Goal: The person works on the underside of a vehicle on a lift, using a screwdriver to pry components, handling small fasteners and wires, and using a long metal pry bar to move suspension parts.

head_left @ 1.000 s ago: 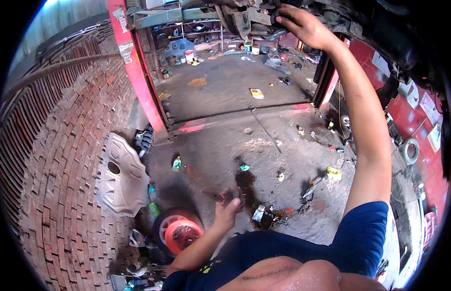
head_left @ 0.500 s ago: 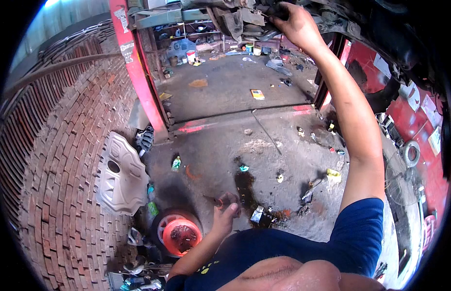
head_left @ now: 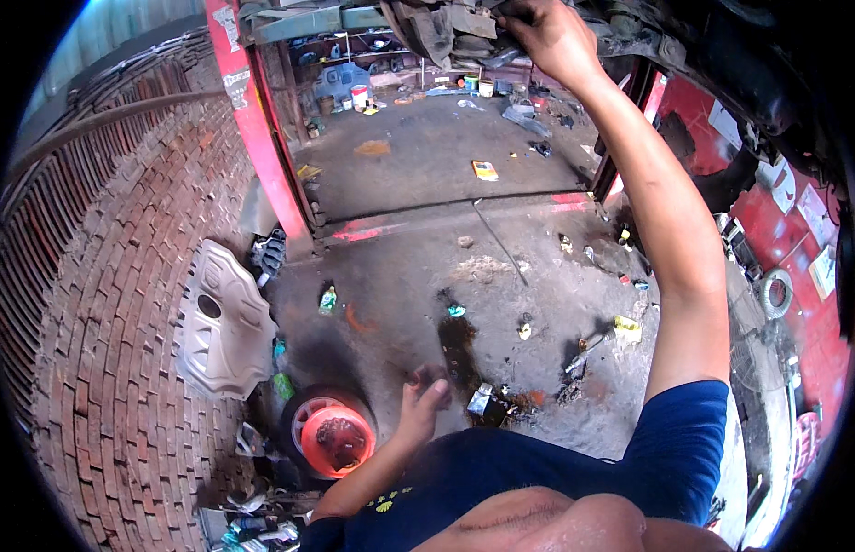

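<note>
My right hand [head_left: 554, 44] is raised at the top of the view against the dark underside of a lifted vehicle [head_left: 630, 41]. Its fingers are bent in among grimy metal parts, and what they grip is hidden. Low in front of my body, my left hand [head_left: 424, 403] is closed with the thumb up. Something small and reddish shows at its fingers, too blurred to name. Below and left of that hand, an orange-red basin [head_left: 365, 445] with dark bits in it sits on a wheel [head_left: 303, 414].
A red lift post [head_left: 252, 120] rises at left beside a brick wall [head_left: 114, 304]. A beige moulded panel [head_left: 229, 345] leans there. A thin rod [head_left: 501, 241], a green bottle [head_left: 328, 300] and a dark oily stain [head_left: 458, 350] mark the floor. A fan [head_left: 763, 345] stands at right.
The view has shifted slightly, so the floor things sit a little further left and up. My right hand stays at the vehicle's underside. The thin tool visible earlier in my left hand no longer shows clearly.
</note>
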A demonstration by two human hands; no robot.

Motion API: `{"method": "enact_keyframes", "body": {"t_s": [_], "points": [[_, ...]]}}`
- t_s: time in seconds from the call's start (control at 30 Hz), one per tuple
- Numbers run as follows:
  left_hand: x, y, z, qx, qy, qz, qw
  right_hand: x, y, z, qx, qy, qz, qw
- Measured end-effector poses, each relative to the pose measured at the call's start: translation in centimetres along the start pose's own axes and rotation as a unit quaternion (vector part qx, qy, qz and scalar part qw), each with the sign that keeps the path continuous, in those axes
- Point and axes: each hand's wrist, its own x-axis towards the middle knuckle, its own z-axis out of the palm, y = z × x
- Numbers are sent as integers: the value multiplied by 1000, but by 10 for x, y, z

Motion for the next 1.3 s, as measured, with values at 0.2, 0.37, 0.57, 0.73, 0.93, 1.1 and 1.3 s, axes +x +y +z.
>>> {"method": "enact_keyframes", "body": {"t_s": [0.2, 0.37, 0.57, 0.73, 0.93, 1.1, 1.3], "points": [[0, -9, 10, 63, -5, -6, 998, -3, 0, 2, -2, 1, 10, 1000], [1, -9, 9, 27, 0, -30, 999, -1, -2, -1, 48, -1, 7, 999], [-2, -10, 12, 41, 10, -24, 999, -1, 5, -7, 125, -32, 13, 992], [-10, -16, 6, 43, 41, -1, 998, 3, 4, -5, -29, -29, -12, 999], [-21, -6, -5, 2, 27, -15, 1000, -3, 2, -2, -28, -9, 2, 1000], [-23, -5, -8, 13, 36, -17, 999, -8, -16, -12, 88, -19, 76, 993], [-19, -1, -10, 26, 31, -25, 999, -16, -13, -22, 167, -30, 101, 980]]}}
